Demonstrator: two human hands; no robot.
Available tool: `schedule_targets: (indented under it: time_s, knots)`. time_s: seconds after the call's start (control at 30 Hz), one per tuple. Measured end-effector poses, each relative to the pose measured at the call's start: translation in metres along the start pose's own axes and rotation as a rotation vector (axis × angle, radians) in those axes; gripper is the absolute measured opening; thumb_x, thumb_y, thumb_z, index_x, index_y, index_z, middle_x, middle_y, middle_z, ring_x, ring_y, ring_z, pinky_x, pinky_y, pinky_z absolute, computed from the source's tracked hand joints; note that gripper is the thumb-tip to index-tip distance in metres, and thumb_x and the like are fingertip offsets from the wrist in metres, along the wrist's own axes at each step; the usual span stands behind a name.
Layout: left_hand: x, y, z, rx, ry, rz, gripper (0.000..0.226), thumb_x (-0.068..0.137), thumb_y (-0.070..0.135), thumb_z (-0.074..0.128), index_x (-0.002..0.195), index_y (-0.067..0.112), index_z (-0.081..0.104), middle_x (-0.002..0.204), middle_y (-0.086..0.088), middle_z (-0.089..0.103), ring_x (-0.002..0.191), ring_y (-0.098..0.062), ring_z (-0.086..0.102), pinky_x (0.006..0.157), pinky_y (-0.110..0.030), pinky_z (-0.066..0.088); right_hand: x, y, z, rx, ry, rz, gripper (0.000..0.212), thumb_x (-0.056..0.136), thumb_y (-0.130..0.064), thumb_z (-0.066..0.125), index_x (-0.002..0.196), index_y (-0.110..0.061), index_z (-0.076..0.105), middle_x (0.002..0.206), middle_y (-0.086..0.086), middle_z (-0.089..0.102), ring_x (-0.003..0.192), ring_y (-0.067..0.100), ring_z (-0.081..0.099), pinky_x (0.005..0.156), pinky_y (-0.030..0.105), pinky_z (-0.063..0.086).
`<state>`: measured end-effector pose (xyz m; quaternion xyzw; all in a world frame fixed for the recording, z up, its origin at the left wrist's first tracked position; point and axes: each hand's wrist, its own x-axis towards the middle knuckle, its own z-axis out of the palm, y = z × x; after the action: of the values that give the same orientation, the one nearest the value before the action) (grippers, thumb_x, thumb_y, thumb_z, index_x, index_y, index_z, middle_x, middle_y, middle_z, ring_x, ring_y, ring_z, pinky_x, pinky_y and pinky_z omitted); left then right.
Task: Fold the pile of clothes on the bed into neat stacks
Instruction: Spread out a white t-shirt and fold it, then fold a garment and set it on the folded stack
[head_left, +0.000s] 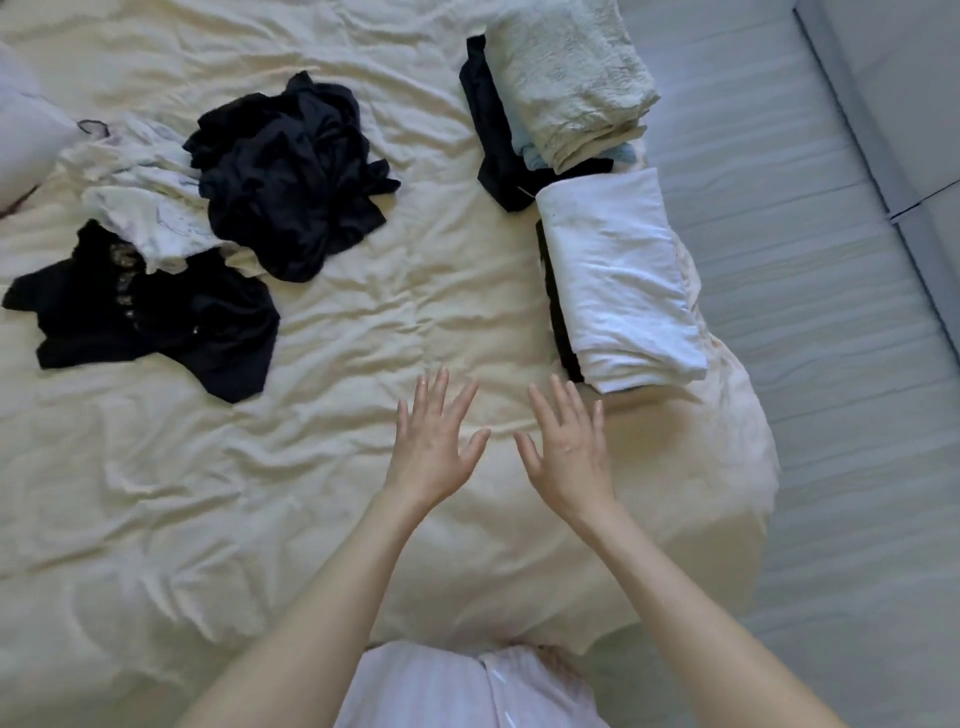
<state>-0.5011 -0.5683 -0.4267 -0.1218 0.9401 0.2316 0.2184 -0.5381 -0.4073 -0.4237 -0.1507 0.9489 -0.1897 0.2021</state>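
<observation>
We see the unfolded pile far left on the bed: a crumpled navy garment, a limp white one, a black one with a pale print we cannot read; at the right edge sit two folded stacks, a nubbly pale-green towel and a smooth white cloth; our left hand and right hand hover, fingers straight and spread, each grip empty.
</observation>
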Motion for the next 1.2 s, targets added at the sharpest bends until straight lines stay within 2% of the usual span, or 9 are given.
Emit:
schedule_targets:
  time_s: [0.2, 0.43, 0.6, 0.67, 0.8, 0.9, 1.0, 1.1, 1.2]
  knots:
    - [-0.085, -0.084, -0.014, -0.094, 0.083, -0.202, 0.060, 0.096, 0.045, 0.040, 0.149, 0.034, 0.014, 0.159, 0.000, -0.005, 0.145, -0.020, -0.013, 0.116, -0.043, -0.003, -0.020, -0.086, 0.032, -0.017, -0.163, -0.223, 0.056, 0.098, -0.037, 0.041, 0.149, -0.023, 0.022, 0.158, 0.005, 0.014, 0.146, 0.019, 0.006, 0.117, 0.039, -0.002]
    - [-0.130, -0.185, -0.043, -0.245, 0.272, -0.298, 0.057, 0.098, 0.035, 0.041, 0.149, 0.027, 0.020, 0.159, -0.005, 0.004, 0.146, -0.023, -0.007, 0.117, -0.041, 0.003, -0.015, -0.194, 0.066, -0.114, -0.161, -0.384, 0.054, 0.098, -0.038, 0.042, 0.147, -0.021, 0.027, 0.156, 0.005, 0.021, 0.146, 0.020, 0.012, 0.118, 0.038, 0.004]
    - [-0.151, -0.281, -0.014, -0.244, 0.151, -0.380, 0.059, 0.098, 0.034, 0.040, 0.150, 0.029, 0.013, 0.159, -0.004, -0.005, 0.145, -0.023, -0.013, 0.116, -0.041, -0.002, -0.001, -0.248, 0.132, -0.232, -0.267, -0.401, 0.053, 0.099, -0.037, 0.039, 0.147, -0.020, 0.025, 0.155, 0.005, 0.024, 0.145, 0.019, 0.014, 0.118, 0.037, 0.004]
    - [-0.145, -0.322, -0.011, -0.218, 0.151, -0.402, 0.060, 0.098, 0.034, 0.041, 0.150, 0.030, 0.012, 0.159, -0.004, -0.005, 0.145, -0.024, -0.011, 0.116, -0.042, 0.000, 0.017, -0.266, 0.157, -0.253, -0.285, -0.379, 0.053, 0.099, -0.037, 0.038, 0.147, -0.019, 0.025, 0.155, 0.006, 0.024, 0.145, 0.020, 0.015, 0.118, 0.038, 0.007]
    - [-0.111, -0.402, -0.017, -0.103, 0.111, -0.434, 0.070, 0.094, 0.035, 0.048, 0.150, 0.030, 0.006, 0.159, -0.006, -0.009, 0.145, -0.026, -0.012, 0.115, -0.049, 0.002, 0.067, -0.302, 0.199, -0.297, -0.256, -0.376, 0.052, 0.099, -0.033, 0.041, 0.146, -0.015, 0.028, 0.151, 0.007, 0.030, 0.140, 0.022, 0.024, 0.114, 0.037, 0.017]
    - [-0.084, -0.452, -0.017, -0.093, 0.033, -0.527, 0.098, 0.081, 0.048, 0.065, 0.149, 0.037, -0.006, 0.157, -0.003, -0.019, 0.144, -0.026, -0.017, 0.112, -0.058, 0.002, 0.113, -0.329, 0.221, -0.273, -0.183, -0.355, 0.051, 0.099, -0.029, 0.042, 0.145, -0.011, 0.031, 0.150, 0.009, 0.032, 0.141, 0.024, 0.022, 0.114, 0.037, 0.020]
    - [-0.066, -0.484, -0.005, -0.155, -0.030, -0.653, 0.123, 0.064, 0.054, 0.077, 0.146, 0.042, -0.014, 0.156, -0.001, -0.023, 0.144, -0.027, -0.014, 0.110, -0.061, 0.009, 0.163, -0.355, 0.239, -0.249, -0.040, -0.324, 0.053, 0.099, -0.032, 0.041, 0.143, -0.006, 0.031, 0.149, 0.010, 0.034, 0.142, 0.026, 0.021, 0.115, 0.041, 0.020]
    - [-0.057, -0.492, 0.011, -0.071, 0.019, -0.657, 0.126, 0.059, 0.059, 0.075, 0.146, 0.040, -0.014, 0.156, -0.004, -0.021, 0.145, -0.028, -0.010, 0.110, -0.062, 0.013, 0.212, -0.377, 0.250, -0.236, 0.087, -0.230, 0.060, 0.097, -0.040, 0.042, 0.145, -0.007, 0.029, 0.148, 0.009, 0.034, 0.140, 0.025, 0.025, 0.114, 0.042, 0.020]
    - [-0.055, -0.495, 0.019, -0.049, 0.055, -0.640, 0.125, 0.061, 0.063, 0.070, 0.139, 0.041, -0.025, 0.156, -0.005, -0.022, 0.145, -0.028, -0.011, 0.111, -0.061, 0.011, 0.249, -0.389, 0.258, -0.283, 0.097, -0.173, 0.058, 0.097, -0.042, 0.043, 0.144, -0.011, 0.031, 0.144, 0.007, 0.038, 0.133, 0.025, 0.032, 0.109, 0.041, 0.024]
